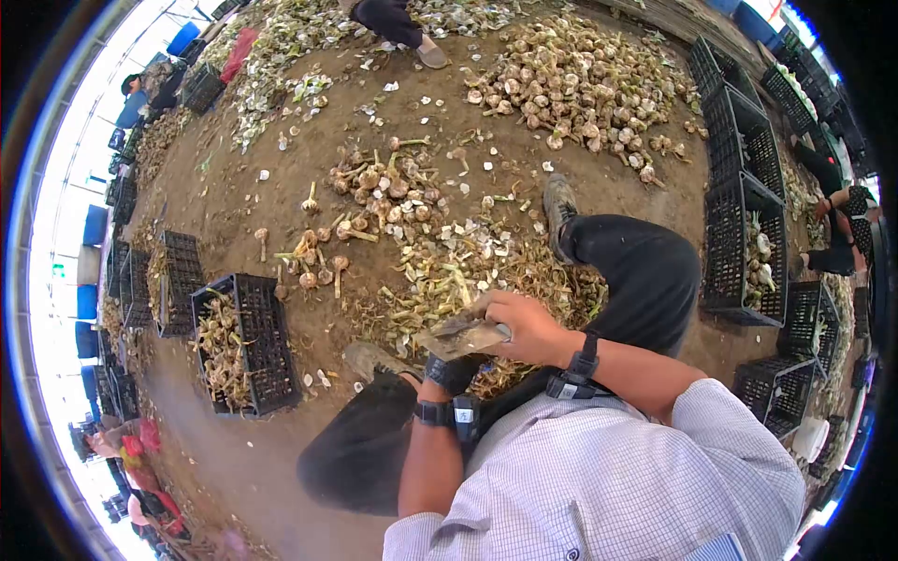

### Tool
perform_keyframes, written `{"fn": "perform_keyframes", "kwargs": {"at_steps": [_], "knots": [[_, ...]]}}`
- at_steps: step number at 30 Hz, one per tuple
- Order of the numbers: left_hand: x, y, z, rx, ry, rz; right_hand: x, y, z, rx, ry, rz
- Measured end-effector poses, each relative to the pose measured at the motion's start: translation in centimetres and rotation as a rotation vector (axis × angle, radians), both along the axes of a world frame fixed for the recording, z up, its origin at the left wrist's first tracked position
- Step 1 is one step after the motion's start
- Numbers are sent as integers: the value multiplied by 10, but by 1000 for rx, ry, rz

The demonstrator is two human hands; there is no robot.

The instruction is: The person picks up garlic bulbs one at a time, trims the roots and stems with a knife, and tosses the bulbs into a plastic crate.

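My right hand (526, 327) is closed round a flat, wide metal blade (466, 342), which points left over my lap. My left hand (453, 372), in a dark glove, is just below the blade; its fingers are mostly hidden behind it. Under and beyond my hands lies a heap of dry peelings and stalk scraps (458, 280). A small pile of garlic bulbs with stems (393, 187) sits on the dirt just past it, with several loose bulbs to its left.
A large garlic heap (589, 89) lies at the upper right. Black crates of garlic stand at the left (267, 341) and right (720, 252). My shoes (561, 210) flank the scraps. Another person's foot (432, 54) is at the top; other people sit at both sides.
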State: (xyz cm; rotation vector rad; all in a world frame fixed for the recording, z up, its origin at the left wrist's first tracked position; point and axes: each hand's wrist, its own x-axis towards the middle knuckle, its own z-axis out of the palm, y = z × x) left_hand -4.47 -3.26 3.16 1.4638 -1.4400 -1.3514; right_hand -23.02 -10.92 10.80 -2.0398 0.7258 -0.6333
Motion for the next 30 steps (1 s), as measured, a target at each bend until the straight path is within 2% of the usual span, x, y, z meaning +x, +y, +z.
{"fn": "perform_keyframes", "kwargs": {"at_steps": [1,3,5,6,9,12,13,14,16,17,19,20,21,22,23,26,27,28,30], "knots": [[0,1,3,-125,-206,-72,-1,1,2,32,-16,-47],[2,1,9,-117,-265,-70,-3,2,5,96,-49,-136],[6,-1,14,-109,-323,-72,-13,-3,-2,176,86,-133],[13,4,5,-217,-504,-159,-17,-6,-5,216,155,-134],[16,8,5,-353,-363,-136,-23,-7,-5,61,150,-114],[27,16,14,341,743,87,-21,-14,5,155,378,32],[27,19,24,587,1102,157,-28,-13,-15,96,484,49],[12,12,73,379,847,268,-39,-18,-54,27,588,61],[20,3,79,402,835,262,-49,-24,-86,-27,720,42],[24,6,79,415,840,286,-45,-25,-85,161,637,-44],[48,16,20,285,500,60,-36,-22,-81,541,460,-232],[45,9,18,39,-39,-87,-29,-22,-50,610,368,-272],[38,9,2,-133,-256,-178,-24,-21,-47,606,279,-281],[31,8,-13,-324,-509,-238,-19,-20,-17,780,264,-282],[24,8,-29,-513,-742,-256,-15,-17,-16,751,208,-296],[-6,-8,-22,-18,-563,-320,-8,-3,-56,593,114,-287],[-19,-13,6,130,-557,-298,-9,-5,-66,529,98,-268],[-27,-19,22,279,-551,-271,-14,-12,-62,571,164,-273],[-26,-14,2,101,-359,-101,-25,-24,-53,660,296,-275]]}}
